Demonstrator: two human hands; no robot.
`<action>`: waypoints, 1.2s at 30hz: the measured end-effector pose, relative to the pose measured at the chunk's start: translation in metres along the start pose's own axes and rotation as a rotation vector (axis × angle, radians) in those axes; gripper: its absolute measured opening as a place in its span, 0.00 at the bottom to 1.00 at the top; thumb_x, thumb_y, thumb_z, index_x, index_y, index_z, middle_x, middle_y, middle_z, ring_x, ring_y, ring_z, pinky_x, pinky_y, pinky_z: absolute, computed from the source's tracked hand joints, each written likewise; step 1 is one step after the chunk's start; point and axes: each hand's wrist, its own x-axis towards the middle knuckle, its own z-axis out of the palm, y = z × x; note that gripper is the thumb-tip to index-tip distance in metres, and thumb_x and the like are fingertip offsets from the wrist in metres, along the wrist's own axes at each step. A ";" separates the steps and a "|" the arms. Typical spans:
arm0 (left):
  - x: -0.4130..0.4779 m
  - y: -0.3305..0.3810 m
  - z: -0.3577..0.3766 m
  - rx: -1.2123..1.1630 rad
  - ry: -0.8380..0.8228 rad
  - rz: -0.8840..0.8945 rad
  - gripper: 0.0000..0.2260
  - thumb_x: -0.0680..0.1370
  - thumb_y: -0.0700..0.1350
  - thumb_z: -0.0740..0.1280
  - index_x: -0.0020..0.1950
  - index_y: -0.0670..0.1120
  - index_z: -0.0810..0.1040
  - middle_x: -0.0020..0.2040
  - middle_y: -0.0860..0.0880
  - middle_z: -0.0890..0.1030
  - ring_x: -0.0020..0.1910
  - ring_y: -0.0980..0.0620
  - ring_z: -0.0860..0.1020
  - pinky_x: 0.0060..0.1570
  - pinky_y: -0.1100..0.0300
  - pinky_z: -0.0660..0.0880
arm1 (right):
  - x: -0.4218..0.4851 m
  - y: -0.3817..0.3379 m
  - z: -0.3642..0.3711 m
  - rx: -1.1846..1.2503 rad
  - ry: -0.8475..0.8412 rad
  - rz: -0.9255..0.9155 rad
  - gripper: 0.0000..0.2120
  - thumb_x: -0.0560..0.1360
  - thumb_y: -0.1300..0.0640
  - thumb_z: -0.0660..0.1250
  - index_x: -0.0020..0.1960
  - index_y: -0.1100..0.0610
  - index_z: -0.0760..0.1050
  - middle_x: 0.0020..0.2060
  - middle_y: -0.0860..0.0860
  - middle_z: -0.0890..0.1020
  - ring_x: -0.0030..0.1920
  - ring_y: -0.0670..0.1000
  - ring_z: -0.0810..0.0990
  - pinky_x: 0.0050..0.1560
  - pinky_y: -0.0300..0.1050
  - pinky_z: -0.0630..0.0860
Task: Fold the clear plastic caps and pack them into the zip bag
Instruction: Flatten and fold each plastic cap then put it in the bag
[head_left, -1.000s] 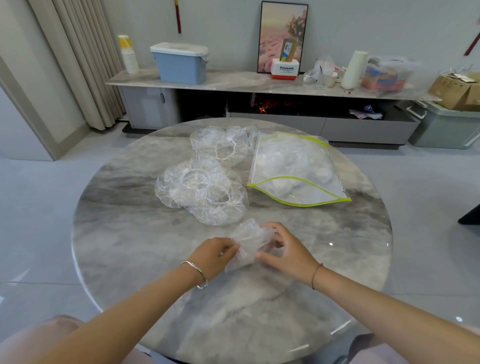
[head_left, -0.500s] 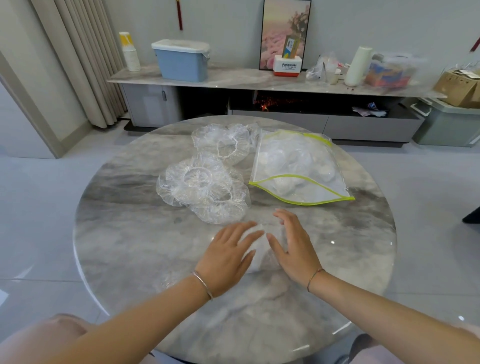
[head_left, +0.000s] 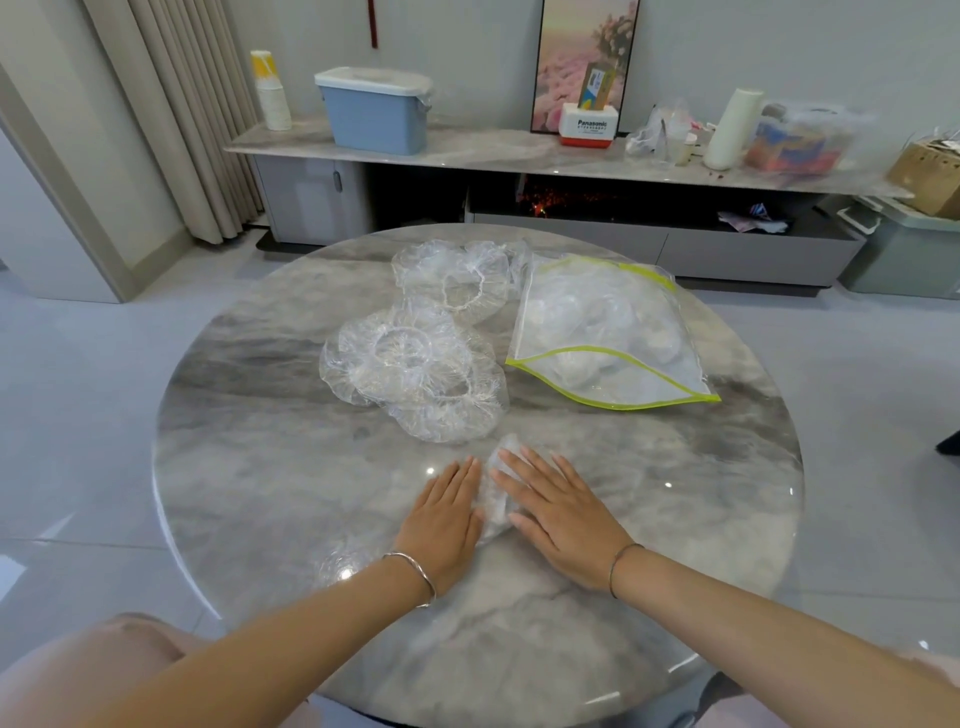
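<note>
A folded clear plastic cap lies flat on the round marble table, near its front. My left hand and my right hand press on it side by side with straight fingers, covering most of it. A pile of unfolded clear caps sits behind the hands, and another cap lies farther back. To the right lies the clear zip bag with a yellow-green edge, its mouth gaping toward me and several folded caps inside.
A long sideboard stands behind the table with a blue bin, stacked cups, a white box and other clutter. A curtain hangs at the back left. A grey crate sits on the floor at the far right.
My hands went from pinching the crumpled cap above the table to lying flat on it, and have since drawn closer together and pressed it flatter.
</note>
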 end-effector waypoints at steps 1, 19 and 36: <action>0.000 0.001 -0.002 -0.001 0.007 -0.019 0.37 0.68 0.58 0.27 0.75 0.46 0.37 0.77 0.51 0.42 0.76 0.52 0.42 0.69 0.64 0.34 | 0.001 0.002 0.001 -0.025 -0.036 0.020 0.26 0.82 0.44 0.39 0.74 0.52 0.61 0.74 0.48 0.61 0.74 0.49 0.55 0.72 0.46 0.46; 0.000 0.002 -0.005 0.115 -0.116 0.187 0.44 0.66 0.72 0.28 0.76 0.48 0.37 0.73 0.54 0.34 0.73 0.55 0.33 0.69 0.61 0.31 | 0.000 0.009 0.007 0.081 -0.185 0.076 0.42 0.67 0.30 0.30 0.77 0.49 0.38 0.75 0.42 0.39 0.73 0.40 0.34 0.72 0.43 0.30; 0.009 -0.010 -0.024 0.158 0.244 0.329 0.15 0.75 0.50 0.55 0.37 0.49 0.80 0.34 0.54 0.78 0.36 0.51 0.76 0.40 0.61 0.67 | -0.001 0.018 -0.006 0.116 0.046 -0.041 0.22 0.72 0.44 0.60 0.61 0.53 0.76 0.56 0.47 0.77 0.57 0.48 0.73 0.65 0.35 0.53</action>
